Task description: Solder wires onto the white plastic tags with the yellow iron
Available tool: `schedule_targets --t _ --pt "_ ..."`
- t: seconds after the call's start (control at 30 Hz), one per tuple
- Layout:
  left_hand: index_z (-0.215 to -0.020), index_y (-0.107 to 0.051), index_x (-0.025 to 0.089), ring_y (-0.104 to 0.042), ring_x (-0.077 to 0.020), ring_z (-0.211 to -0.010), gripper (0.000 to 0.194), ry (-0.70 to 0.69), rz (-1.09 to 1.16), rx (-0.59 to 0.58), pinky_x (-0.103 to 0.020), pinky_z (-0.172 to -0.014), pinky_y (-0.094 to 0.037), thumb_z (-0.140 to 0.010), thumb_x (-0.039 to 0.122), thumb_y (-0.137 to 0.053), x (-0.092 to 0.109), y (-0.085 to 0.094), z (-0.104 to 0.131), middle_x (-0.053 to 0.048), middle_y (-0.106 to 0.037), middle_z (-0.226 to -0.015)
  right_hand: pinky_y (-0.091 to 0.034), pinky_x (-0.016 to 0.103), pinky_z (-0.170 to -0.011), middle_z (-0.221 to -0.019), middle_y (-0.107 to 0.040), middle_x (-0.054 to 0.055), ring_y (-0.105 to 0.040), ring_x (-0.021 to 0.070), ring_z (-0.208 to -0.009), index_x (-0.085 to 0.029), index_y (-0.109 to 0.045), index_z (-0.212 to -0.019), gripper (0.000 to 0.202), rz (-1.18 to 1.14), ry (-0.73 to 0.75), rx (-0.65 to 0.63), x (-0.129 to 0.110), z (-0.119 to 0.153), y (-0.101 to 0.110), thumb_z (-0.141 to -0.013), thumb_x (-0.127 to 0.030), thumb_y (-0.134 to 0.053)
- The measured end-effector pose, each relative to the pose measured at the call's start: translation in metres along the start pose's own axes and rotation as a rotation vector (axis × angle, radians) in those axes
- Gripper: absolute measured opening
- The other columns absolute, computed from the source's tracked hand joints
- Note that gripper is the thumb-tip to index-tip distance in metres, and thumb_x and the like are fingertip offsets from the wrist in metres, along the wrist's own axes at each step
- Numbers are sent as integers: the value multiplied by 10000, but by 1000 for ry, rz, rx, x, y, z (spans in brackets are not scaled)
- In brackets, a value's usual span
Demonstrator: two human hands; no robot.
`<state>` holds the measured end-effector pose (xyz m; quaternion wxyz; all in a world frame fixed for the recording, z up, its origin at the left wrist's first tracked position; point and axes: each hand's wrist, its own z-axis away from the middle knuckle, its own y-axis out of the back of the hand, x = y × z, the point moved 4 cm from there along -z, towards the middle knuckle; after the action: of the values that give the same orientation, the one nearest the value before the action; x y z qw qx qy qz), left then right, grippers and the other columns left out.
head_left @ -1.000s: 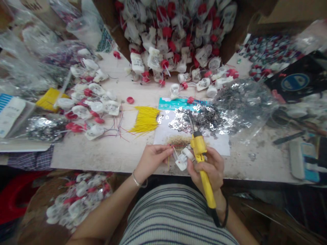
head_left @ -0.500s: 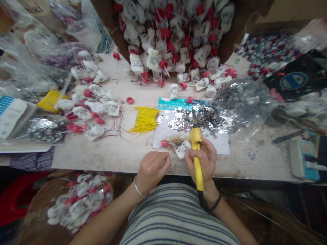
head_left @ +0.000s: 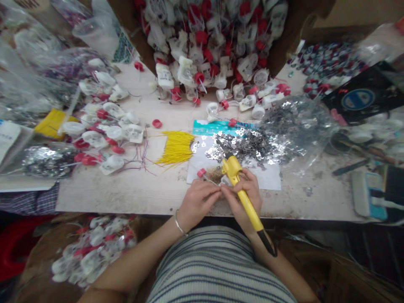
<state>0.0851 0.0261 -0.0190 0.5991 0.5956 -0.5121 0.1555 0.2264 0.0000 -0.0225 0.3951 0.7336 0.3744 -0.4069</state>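
My right hand point(head_left: 248, 195) is wrapped round a yellow soldering iron point(head_left: 249, 206), its dark tip slanting up and left over the metal pieces. Thumb and index fingertip reach out from the iron to meet the fingertips of my left hand point(head_left: 200, 200), which is closed in a pinch. Whatever lies between those fingertips is too small or hidden to make out. Just beyond them sits a white plastic part point(head_left: 225, 181), mostly covered by my fingers. A red cap point(head_left: 201, 172) on a thin white lead lies past my left knuckles.
Small silver metal pieces point(head_left: 252, 145) are heaped on a white sheet point(head_left: 271, 179). Left of it lies a bundle of yellow wires point(head_left: 176, 147). White-and-red assemblies point(head_left: 110, 134) spread farther left, and a large box point(head_left: 296, 25) of them stands at the back.
My left hand has moved right and up to meet my right fingertips. The soldering iron has swung, its tip now pointing up-left and its handle end lower right.
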Motion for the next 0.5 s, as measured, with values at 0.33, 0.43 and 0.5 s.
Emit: schedule_targets --t 0.33,0.43,0.5 --pt "-830 -645 181 -604 -152 -722 55 188 30 -69 -308 -707 -437 -835 173 -591 4 1 -2 -13 -678 -755 -598 307 -760 -1230 -499 19 -626 167 -1002 -194 -568 -729 208 -45 204 -68 -9 7 2 -710 11 -599" --pt "-820 -646 183 -601 -149 -708 56 217 55 -81 -305 -704 -441 -834 180 -592 5 2 -2 -10 -673 -739 -598 303 -779 -1213 -498 18 -634 153 -975 -188 -542 -724 221 -95 110 -27 -11 6 6 -703 24 -602" --pt "-819 -643 183 -597 -147 -708 64 230 75 -89 -298 -694 -455 -841 185 -582 5 2 1 -13 -661 -736 -609 282 -738 -1214 -494 20 -633 151 -977 -187 -522 -711 222 -112 98 15 -14 5 13 -706 22 -597"
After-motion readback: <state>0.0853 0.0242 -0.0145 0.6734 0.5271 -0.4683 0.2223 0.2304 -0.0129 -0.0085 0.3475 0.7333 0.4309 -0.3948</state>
